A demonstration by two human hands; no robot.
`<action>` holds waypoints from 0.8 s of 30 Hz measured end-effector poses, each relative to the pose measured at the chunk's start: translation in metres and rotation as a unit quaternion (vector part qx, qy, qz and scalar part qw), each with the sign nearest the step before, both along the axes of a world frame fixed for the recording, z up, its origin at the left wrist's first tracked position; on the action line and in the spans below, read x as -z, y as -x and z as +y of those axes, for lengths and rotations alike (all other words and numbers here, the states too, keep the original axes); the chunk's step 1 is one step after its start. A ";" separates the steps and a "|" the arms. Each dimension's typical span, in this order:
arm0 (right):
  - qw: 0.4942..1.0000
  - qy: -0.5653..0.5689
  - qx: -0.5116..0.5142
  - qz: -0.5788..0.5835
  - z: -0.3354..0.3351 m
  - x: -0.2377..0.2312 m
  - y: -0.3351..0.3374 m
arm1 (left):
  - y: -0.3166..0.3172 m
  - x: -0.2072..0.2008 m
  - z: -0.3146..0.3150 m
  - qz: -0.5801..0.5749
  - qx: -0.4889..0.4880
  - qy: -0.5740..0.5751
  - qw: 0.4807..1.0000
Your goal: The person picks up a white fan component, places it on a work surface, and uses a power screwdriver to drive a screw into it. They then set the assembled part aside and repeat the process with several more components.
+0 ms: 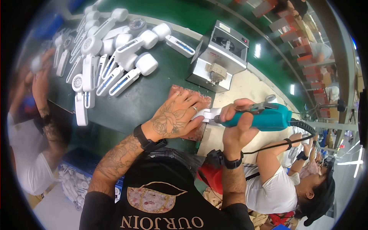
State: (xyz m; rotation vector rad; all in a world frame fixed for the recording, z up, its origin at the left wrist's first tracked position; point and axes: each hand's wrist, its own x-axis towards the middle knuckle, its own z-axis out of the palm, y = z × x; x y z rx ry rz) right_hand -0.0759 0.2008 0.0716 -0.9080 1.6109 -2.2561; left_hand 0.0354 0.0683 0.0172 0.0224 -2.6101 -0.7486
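Note:
My right hand [240,128] is wrapped around a teal electric screwdriver [270,118], held almost level with its cable at the right end. The screwdriver's tip points left and meets a white plastic part [206,114]. My left hand [178,113] presses down over that part, with thumb and forefinger against it; the palm and fingers hide most of its shape. Beneath the left hand lies a worn reddish pad [196,133] on the green work surface.
A pile of white handheld fans [115,50] covers the far left of the green table [134,103]. Ahead on the right stands a grey metal machine [220,57]. Co-workers sit at left and right [272,188]. A blue bin [82,161] with white parts is lower left.

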 end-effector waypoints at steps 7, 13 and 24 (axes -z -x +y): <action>1.000 -0.020 -0.014 -0.001 0.003 0.005 -0.005 | 0.000 0.000 0.000 -0.027 0.010 -0.012 1.000; 0.999 0.027 -0.027 -0.013 -0.005 0.024 -0.007 | 0.000 -0.002 -0.006 0.015 0.002 0.016 1.000; 0.994 0.097 -0.012 -0.042 0.032 0.011 -0.010 | -0.016 0.004 0.013 0.031 0.030 0.183 0.982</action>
